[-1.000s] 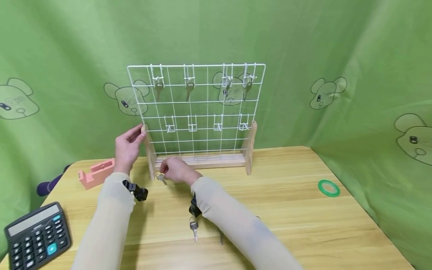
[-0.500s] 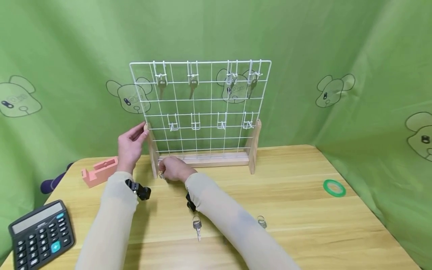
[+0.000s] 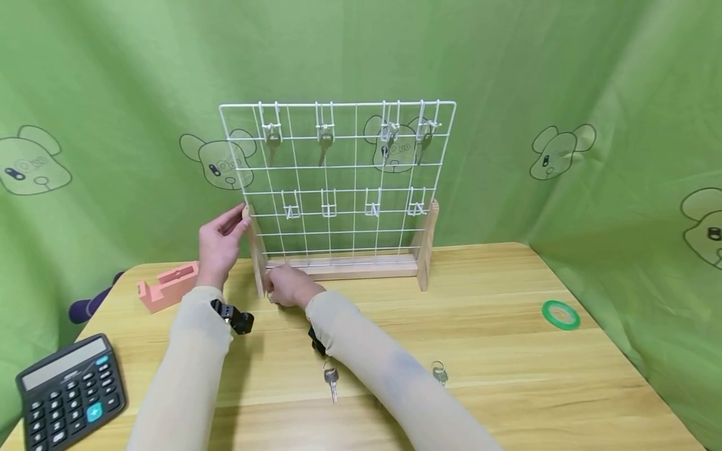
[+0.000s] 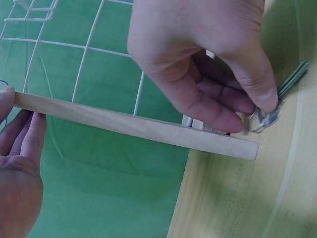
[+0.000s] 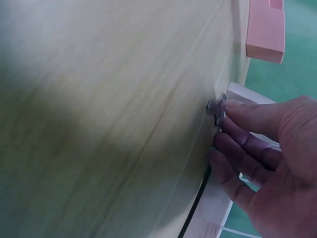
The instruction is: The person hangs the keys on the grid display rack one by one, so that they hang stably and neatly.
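A white wire grid (image 3: 338, 103) stands in a wooden base, with keys (image 3: 325, 144) hanging from its upper hooks and the lower row of hooks (image 3: 329, 210) bare. My left hand (image 3: 219, 247) pinches the top of the left wooden upright (image 4: 138, 128) between thumb and fingers. Low beside that upright's foot, my right hand (image 3: 289, 286) holds a small key (image 4: 293, 79) on a ring, pinched by thumb and fingertips close over the tabletop. In the right wrist view the key's metal (image 5: 216, 107) shows at the thumb tip.
Another ringed key (image 3: 331, 377) lies on the wooden table (image 3: 507, 401), and one more (image 3: 439, 373) shows past the right sleeve. A pink tape dispenser (image 3: 168, 288) and calculator (image 3: 72, 391) are at the left. A green tape roll (image 3: 561, 314) lies at the right.
The right hand has shifted slightly and turned, so the key it holds is now mostly hidden in the head view. The left hand keeps its place on the upright. The head view has shifted a little.
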Motion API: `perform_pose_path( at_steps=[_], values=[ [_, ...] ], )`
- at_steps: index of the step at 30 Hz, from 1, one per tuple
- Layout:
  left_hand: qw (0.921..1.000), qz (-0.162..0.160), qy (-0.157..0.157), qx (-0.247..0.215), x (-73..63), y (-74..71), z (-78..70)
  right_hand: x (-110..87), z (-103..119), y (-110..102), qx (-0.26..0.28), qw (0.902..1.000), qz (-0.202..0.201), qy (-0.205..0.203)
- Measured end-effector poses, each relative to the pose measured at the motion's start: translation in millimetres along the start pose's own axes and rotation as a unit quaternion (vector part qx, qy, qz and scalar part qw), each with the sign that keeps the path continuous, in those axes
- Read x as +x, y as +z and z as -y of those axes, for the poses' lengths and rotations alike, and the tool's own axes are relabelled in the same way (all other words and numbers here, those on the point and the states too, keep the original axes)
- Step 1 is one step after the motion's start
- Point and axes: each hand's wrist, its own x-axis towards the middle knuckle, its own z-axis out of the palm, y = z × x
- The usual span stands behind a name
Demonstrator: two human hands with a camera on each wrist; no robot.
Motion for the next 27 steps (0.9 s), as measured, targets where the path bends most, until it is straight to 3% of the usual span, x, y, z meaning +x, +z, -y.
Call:
perform_pose_path(
  at_steps=[12, 19, 27],
  values=[
    [1.0000, 0.000, -0.004, -0.005, 0.1, -0.1, -0.3, -3.3, -4.1, -2.3, 0.042, 0.9986, 0.032, 0.001],
    [1.0000, 0.006, -0.005, 0.002, 0.8, 0.8, -1.7, -8.0, -12.5, -3.4, 0.064, 0.9978, 0.014, -0.002],
    [1.0000, -0.001, -0.002, -0.004, 1.0, -0.2, 0.5, -16.3, -13.4, -9.8, 0.075, 0.9960, 0.017, -0.046]
  ],
)
